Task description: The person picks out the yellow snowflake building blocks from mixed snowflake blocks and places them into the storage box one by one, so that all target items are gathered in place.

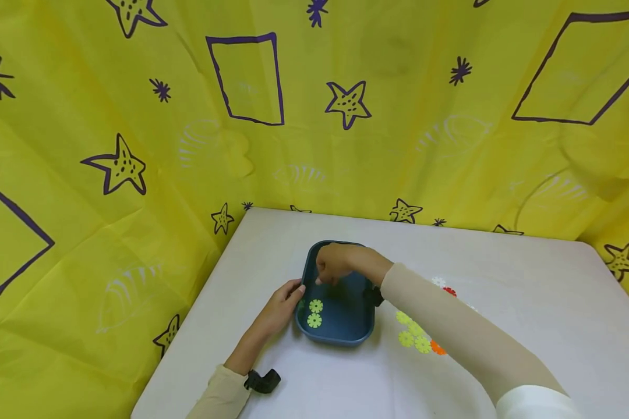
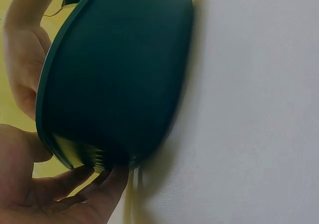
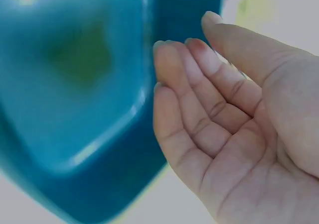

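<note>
A dark blue rectangular tray (image 1: 343, 317) rests on the white table. My left hand (image 1: 283, 305) holds its left rim, thumb on top; the left wrist view shows the fingers of that hand (image 2: 99, 194) against the outer wall. Over the far part of the tray hovers my right hand (image 1: 338, 262). Seen from the right wrist, its fingers (image 3: 197, 114) are loosely curled, with nothing between them and the thumb. Yellow-green notched discs (image 1: 314, 320) lie in the tray's near-left corner.
Right of the tray, several yellow-green discs (image 1: 414, 329) lie on the table (image 1: 272, 244), near an orange disc (image 1: 438, 347), a red disc (image 1: 449, 291) and a white disc (image 1: 438, 281). The right forearm hides part of that group. A yellow patterned curtain (image 1: 304, 151) hangs behind.
</note>
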### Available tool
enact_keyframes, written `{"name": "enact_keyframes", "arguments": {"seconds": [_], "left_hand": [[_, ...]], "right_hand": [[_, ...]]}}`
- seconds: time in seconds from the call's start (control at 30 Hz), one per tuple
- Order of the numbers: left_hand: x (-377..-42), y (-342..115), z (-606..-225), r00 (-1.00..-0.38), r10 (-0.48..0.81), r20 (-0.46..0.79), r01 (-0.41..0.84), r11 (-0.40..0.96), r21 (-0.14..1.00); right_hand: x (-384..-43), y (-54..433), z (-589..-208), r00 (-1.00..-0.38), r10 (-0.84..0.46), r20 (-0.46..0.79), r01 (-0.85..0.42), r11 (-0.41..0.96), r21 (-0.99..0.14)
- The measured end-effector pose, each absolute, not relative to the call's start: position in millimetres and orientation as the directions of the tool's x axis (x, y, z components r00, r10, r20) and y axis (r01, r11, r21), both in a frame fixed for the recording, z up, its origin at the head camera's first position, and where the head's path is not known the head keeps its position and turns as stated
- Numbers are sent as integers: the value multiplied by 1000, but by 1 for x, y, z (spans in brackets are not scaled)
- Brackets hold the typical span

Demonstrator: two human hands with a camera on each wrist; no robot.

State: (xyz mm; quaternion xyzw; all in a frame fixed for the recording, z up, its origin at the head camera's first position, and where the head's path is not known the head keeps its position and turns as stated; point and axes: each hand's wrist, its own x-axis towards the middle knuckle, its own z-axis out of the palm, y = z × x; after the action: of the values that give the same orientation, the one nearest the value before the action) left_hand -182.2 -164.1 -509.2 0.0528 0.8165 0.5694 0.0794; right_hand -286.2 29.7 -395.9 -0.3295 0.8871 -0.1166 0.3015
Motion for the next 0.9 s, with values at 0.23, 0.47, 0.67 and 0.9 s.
{"name": "enact_keyframes", "arguments": {"seconds": [0.23,0.47,0.67,0.9], "left_hand": [[-181,-164,-509,-986,152,-70,-13,350,937],[-180,-162,-509,-986,156,-60,-2,350,937],[-180,-162,-509,-987,147,-61,-6,345,939],[-180,-162,-508,-986,152,-68,-11,349,937]], "right_hand": [[-296,84,-356,-602,-739,-302,-523,651,-550],[-293,154,-345,-695,-683,-223,-410,632,-657],[-286,206,-368,-742,-616,-264,-296,655,-695],[-280,240,-413,-770,-541,-338,-232,730,-642]]}}
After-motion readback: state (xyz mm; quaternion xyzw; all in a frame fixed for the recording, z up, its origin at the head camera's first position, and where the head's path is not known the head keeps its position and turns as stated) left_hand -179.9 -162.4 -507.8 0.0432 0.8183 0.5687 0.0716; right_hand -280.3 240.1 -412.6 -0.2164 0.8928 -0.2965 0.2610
